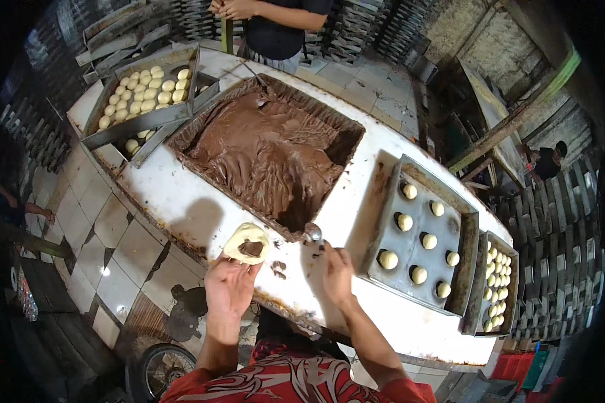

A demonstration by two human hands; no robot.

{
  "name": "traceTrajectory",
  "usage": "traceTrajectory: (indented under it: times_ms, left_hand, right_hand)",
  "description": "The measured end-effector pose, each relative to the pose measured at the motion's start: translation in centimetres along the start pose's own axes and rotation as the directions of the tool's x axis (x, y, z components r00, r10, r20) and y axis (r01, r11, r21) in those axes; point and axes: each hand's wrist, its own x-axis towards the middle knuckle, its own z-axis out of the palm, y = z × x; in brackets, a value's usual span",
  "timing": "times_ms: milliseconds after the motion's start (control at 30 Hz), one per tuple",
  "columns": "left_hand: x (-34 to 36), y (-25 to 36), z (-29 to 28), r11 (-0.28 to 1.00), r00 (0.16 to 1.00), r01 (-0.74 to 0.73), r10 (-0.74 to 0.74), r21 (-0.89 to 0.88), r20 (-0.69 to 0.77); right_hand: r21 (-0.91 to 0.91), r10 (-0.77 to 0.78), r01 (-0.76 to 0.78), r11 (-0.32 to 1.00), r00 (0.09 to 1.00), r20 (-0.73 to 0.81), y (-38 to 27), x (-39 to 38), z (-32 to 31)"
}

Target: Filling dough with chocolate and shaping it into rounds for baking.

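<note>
Two bare hands over a long white-topped table (148, 185) with grubby edges, and both of them are busy. The left hand (228, 289) is turned palm up, fingers curled under a flattened, pale yellow piece of dough (238, 237). So that's where the dough is: held just above the near edge of the table, with a glossy brown blob of filling (251, 248) sitting on it.

The right hand (339, 274) is closed around a small metal scoop (312, 232), rounded end pointing away from the body, right by the near corner of a big rectangular metal bin (348, 144). Most of the handle is hidden in the grip, so can't tell you much about it. The bin holds a load of thick chocolate-brown paste (262, 151), and there are a few brown smears (279, 270) on the table between the hands.

Over on the right there's a shallow dark grey metal tray (400, 242) with eight round dough balls spaced out on it, and just beyond that a narrower tray (514, 281) packed with more. Far left, another metal tray (138, 125) full of dough balls sits partly over a lower one. Across the table stands someone in a dark shirt (275, 33).
</note>
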Motion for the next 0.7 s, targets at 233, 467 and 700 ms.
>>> traceTrajectory:
  times_ms: [233, 467, 700]
  left_hand:
    - [-6.3, -12.6, 0.2, 0.960, 0.974, 0.183, -0.206, 0.211, 0.092]
    - [-15.4, -28.7, 2.0, 0.635, 0.785, 0.493, -0.620, 0.595, 0.012]
    - [-21.2, -48.5, 5.2, 0.517, 0.955, -0.176, -0.118, 0.838, 0.273]
  right_hand:
    - [0.348, 0.095, -0.084, 0.934, 0.995, -0.016, 1.1, -5.5, -5.3]
    - [0.374, -0.040, -0.122, 0.919, 0.917, 0.397, 5.6, -15.0, -26.3]
    - [0.112, 0.212, -0.192, 0.975, 0.955, -0.206, 13.3, -29.9, -33.5]
